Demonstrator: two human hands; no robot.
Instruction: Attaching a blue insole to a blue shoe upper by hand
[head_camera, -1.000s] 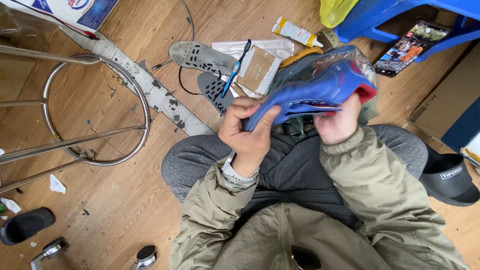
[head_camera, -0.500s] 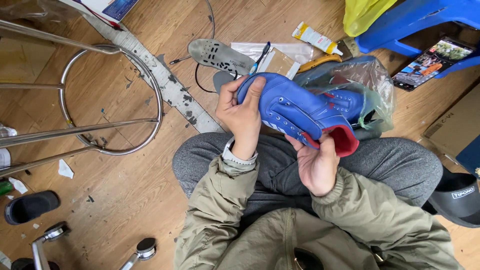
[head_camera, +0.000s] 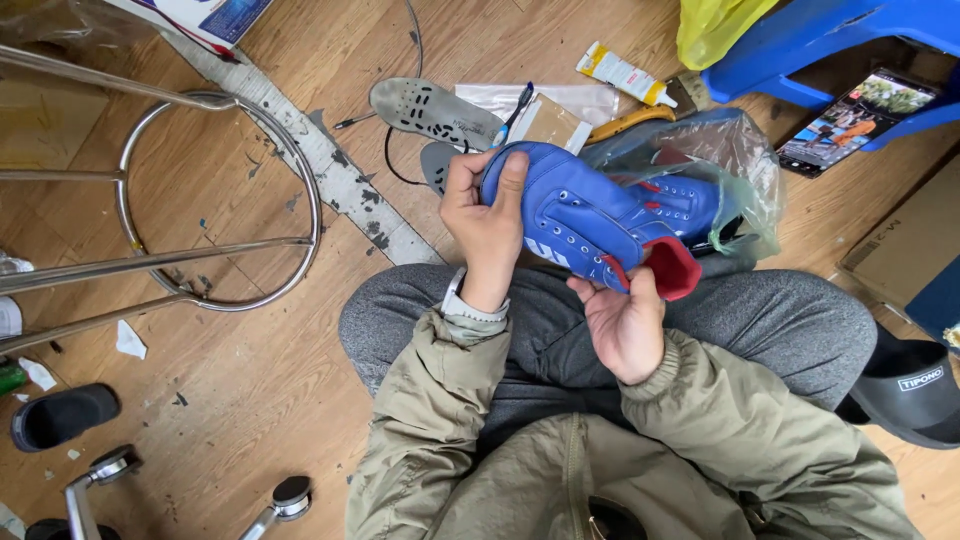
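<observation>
The person sits on the wooden plank floor with a blue lace-up leather shoe with red lining over the lap. The left hand wraps the toe, its grip pressed around it; the right hand cups the heel from beneath, fingers curled. Steady support at both ends keeps the shoe level. Beyond the toe grip lie two grey insoles and a small white glue tube.

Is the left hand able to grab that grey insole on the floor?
Probably yes, but not at once. The left hand is wrapped around the blue shoe's toe. The grey insole lies just beyond it on the floor, with nothing between, so it would have to let go first.
</observation>
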